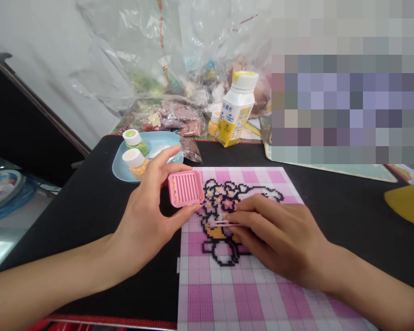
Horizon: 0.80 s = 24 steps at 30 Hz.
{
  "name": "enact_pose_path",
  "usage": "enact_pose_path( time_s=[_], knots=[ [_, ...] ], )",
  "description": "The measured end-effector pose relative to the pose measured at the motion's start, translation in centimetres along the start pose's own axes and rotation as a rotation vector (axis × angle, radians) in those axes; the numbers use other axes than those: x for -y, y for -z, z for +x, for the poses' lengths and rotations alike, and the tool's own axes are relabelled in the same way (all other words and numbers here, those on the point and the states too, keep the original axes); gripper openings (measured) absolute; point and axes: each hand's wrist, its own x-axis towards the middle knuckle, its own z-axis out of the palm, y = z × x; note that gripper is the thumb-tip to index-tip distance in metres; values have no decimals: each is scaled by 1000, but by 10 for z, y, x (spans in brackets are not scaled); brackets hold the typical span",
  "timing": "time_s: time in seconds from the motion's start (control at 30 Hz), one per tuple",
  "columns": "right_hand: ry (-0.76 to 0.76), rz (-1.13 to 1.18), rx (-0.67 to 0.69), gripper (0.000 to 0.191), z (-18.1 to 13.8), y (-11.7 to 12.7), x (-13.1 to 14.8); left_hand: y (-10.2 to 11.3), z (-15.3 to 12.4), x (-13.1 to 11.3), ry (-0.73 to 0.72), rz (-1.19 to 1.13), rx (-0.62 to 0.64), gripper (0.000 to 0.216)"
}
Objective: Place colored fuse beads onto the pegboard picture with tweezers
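Note:
Between thumb and fingers, my left hand (148, 202) holds a small pink ridged bead tray (186, 188), tilted toward me, with a few orange beads in its grooves. My right hand (279, 234) pinches pink tweezers (221, 224), their tips over the bead picture. Under them lies a pink-and-white checked pegboard (214, 294) carrying a figure outlined in black beads (224, 264). An orange bead patch (215, 231) fills part of the figure near the tweezer tips. My right hand covers some of the figure's right side. Whether a bead sits in the tips is too small to tell.
A blue tray (119, 168) at back left holds a green-bead jar (134, 140) and an orange-bead jar (135, 162). Behind the board stand a white-and-yellow bottle (237, 110), another small jar (214, 124) and several bead bags (182, 117). Something yellow (409, 204) juts in at right.

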Motion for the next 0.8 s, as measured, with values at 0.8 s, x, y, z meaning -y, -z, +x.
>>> enact_pose_path(
  time_s=[0.8],
  knots=[
    [4,-10,31,8,-1,-2,0,-1,-2,-1,-19,43,16,78]
  ],
)
